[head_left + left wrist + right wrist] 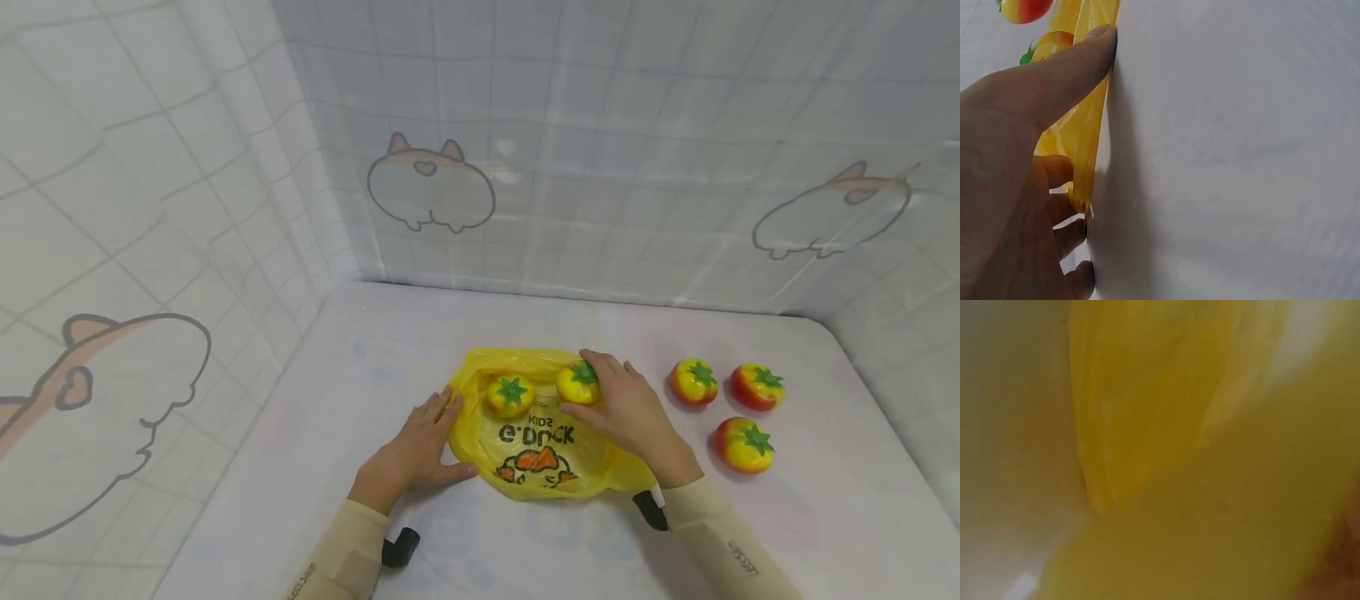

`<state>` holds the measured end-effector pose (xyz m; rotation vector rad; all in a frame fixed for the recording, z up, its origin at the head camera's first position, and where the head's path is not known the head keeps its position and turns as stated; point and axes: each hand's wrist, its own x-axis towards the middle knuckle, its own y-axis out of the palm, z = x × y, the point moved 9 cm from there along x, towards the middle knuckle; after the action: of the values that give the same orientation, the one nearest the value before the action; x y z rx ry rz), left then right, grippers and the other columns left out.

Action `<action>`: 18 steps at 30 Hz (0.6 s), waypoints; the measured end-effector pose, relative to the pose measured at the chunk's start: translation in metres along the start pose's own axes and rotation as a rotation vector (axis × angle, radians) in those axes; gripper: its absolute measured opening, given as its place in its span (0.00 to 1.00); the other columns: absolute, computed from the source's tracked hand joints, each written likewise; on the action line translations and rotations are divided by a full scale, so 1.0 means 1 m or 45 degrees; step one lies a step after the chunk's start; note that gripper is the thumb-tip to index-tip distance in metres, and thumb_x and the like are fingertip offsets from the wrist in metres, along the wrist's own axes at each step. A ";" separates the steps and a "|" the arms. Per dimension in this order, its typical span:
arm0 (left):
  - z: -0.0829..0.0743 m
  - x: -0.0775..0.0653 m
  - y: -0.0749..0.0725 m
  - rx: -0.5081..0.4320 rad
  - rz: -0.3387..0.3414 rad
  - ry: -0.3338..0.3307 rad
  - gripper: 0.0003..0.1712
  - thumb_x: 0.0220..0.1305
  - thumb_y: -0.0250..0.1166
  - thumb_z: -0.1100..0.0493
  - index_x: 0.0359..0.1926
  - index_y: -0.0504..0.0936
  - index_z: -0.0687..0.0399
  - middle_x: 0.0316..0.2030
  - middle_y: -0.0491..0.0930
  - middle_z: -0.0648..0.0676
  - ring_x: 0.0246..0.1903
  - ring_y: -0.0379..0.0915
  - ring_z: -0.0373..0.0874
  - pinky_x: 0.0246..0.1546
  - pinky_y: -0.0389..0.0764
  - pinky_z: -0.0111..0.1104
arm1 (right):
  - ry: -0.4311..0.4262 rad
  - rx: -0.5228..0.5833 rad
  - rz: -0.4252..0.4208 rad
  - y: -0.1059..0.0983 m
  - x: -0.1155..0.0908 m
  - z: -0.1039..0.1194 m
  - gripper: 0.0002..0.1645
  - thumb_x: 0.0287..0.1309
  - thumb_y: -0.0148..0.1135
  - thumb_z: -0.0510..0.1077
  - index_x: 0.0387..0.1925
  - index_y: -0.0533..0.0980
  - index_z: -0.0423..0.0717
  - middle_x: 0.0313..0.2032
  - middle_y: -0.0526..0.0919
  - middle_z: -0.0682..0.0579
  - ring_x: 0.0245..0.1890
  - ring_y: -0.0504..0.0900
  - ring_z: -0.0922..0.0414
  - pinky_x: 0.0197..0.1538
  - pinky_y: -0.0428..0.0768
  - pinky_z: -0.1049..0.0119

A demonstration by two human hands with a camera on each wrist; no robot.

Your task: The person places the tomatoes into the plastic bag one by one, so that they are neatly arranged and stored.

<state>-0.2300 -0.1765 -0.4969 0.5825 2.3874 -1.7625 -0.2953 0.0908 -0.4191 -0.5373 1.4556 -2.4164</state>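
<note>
A yellow plastic bag [592, 450] with a printed duck lies flat on the table, its mouth spread. Inside it at the far left sits a yellow toy tomato [510, 395] with a green star-shaped top. My right hand [626, 408] holds a second toy tomato [578, 383] between thumb and fingers at the bag's far right. At the left edge of the bag, my left hand [416, 446] rests with fingers extended against the plastic; its thumb [1079, 69] lies along the bag wall in the left wrist view. Blurred yellow plastic [1147, 412] fills much of the right wrist view.
Several red-and-yellow toy tomatoes stand on the right of the table: one nearest the bag [693, 383], one farther right [757, 387], one closer [742, 444]. White tiled-pattern walls [600, 167] with dog drawings enclose the table's back and sides.
</note>
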 end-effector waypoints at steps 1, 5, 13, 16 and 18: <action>0.000 -0.001 0.000 0.004 0.005 0.000 0.66 0.58 0.69 0.27 0.83 0.45 0.50 0.83 0.36 0.56 0.81 0.37 0.57 0.80 0.49 0.51 | 0.009 0.012 0.007 0.001 0.000 0.000 0.53 0.55 0.75 0.64 0.71 0.66 0.38 0.66 0.76 0.39 0.61 0.79 0.39 0.73 0.63 0.33; 0.000 -0.001 0.000 0.008 0.018 0.002 0.66 0.58 0.69 0.27 0.83 0.45 0.51 0.83 0.37 0.56 0.81 0.37 0.58 0.79 0.50 0.52 | 0.036 0.055 0.043 0.008 0.000 0.000 0.53 0.56 0.75 0.62 0.72 0.65 0.39 0.67 0.75 0.39 0.63 0.77 0.39 0.74 0.60 0.33; -0.001 -0.001 -0.001 0.019 0.001 0.012 0.65 0.59 0.69 0.27 0.83 0.46 0.52 0.83 0.37 0.57 0.81 0.38 0.58 0.79 0.51 0.52 | -0.005 0.053 0.030 0.017 0.001 0.004 0.53 0.55 0.77 0.60 0.72 0.65 0.39 0.67 0.75 0.38 0.63 0.78 0.39 0.73 0.61 0.32; -0.001 -0.001 -0.001 0.015 0.006 0.015 0.65 0.59 0.69 0.28 0.83 0.46 0.52 0.83 0.37 0.57 0.81 0.38 0.58 0.79 0.51 0.53 | -0.036 0.031 0.020 0.020 0.002 0.006 0.53 0.55 0.77 0.59 0.72 0.64 0.38 0.67 0.74 0.38 0.63 0.78 0.38 0.72 0.62 0.30; -0.001 -0.001 -0.001 0.018 0.007 0.009 0.65 0.58 0.69 0.28 0.83 0.46 0.52 0.83 0.37 0.57 0.81 0.38 0.59 0.78 0.52 0.54 | -0.043 0.025 0.023 0.022 0.003 0.007 0.53 0.55 0.77 0.59 0.73 0.64 0.39 0.68 0.74 0.38 0.65 0.77 0.39 0.72 0.60 0.30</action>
<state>-0.2298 -0.1761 -0.4956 0.5974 2.3769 -1.7797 -0.2939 0.0737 -0.4354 -0.5554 1.4154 -2.3932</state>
